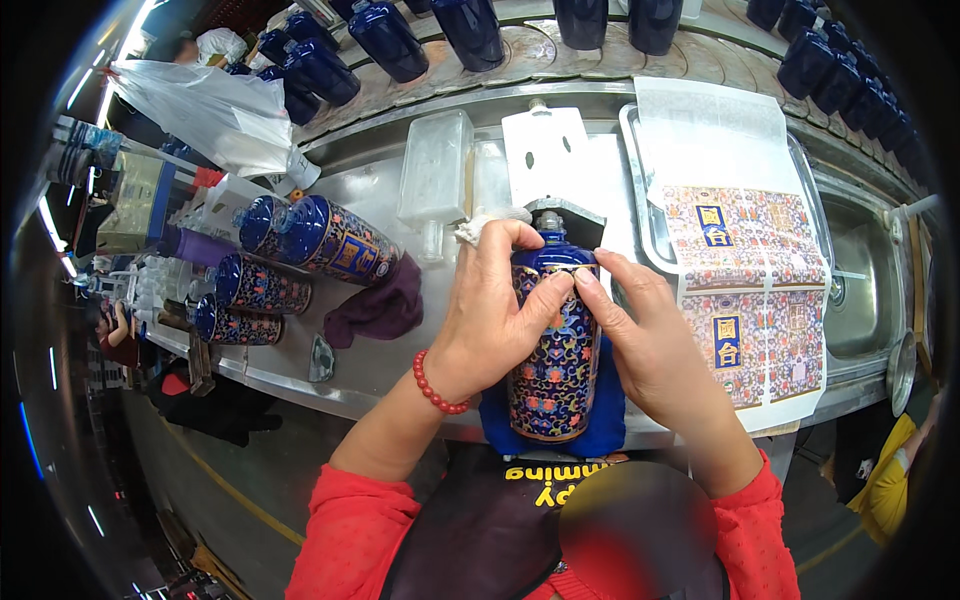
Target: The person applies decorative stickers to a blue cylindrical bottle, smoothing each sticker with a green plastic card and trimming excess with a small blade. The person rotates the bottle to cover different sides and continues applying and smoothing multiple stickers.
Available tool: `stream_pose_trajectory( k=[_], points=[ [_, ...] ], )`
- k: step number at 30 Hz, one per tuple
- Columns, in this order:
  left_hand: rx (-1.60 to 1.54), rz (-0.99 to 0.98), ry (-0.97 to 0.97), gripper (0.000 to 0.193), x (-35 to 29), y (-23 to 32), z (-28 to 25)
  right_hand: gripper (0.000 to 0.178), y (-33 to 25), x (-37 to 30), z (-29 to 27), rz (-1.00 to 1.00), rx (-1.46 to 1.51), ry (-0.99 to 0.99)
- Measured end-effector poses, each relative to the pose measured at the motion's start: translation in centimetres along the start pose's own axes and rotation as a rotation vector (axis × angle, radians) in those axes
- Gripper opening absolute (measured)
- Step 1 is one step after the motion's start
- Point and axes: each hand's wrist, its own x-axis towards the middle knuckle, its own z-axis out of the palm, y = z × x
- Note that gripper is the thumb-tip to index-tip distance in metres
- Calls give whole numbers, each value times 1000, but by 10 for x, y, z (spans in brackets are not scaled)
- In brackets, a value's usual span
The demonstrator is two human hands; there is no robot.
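Note:
A dark blue bottle [553,375] with a colourful floral wrap lies on a blue cloth [610,420] at the bench's front edge, its neck pointing away from me. My left hand [492,315], with a red bead bracelet on the wrist, is closed round the bottle's left shoulder. On the opposite shoulder, my right hand [640,325] presses with its thumb and fingers. Both thumbs meet near the wrap's top edge. Right of the bottle lie printed floral decal sheets [745,290] on a metal tray [640,190].
Several decorated bottles [335,240] and a purple cloth [380,305] lie to the left. A clear plastic container [435,165] and a white board [545,155] sit beyond my hands. Plain blue bottles [465,30] line the far conveyor. At the right is a metal sink [860,290].

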Motion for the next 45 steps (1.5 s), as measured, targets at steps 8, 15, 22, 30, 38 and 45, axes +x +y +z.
stream_pose_trajectory(
  k=[8,15,22,30,38,45],
  points=[
    [-162,-48,-31,37,1,0,1,64,0,1,4,24,54,42],
    [-78,48,19,36,2,-5,3,64,0,1,6,51,75,46],
    [-99,55,11,36,2,-7,2,65,-1,1,6,65,60,50],
    [-251,-21,-10,32,0,-11,2,70,-6,4,6,65,15,57],
    [-379,90,141,25,-7,-21,-2,64,-12,17,0,-9,-118,43],
    [42,355,231,22,-15,-22,-10,61,-18,25,0,-8,-174,58]
  ],
)
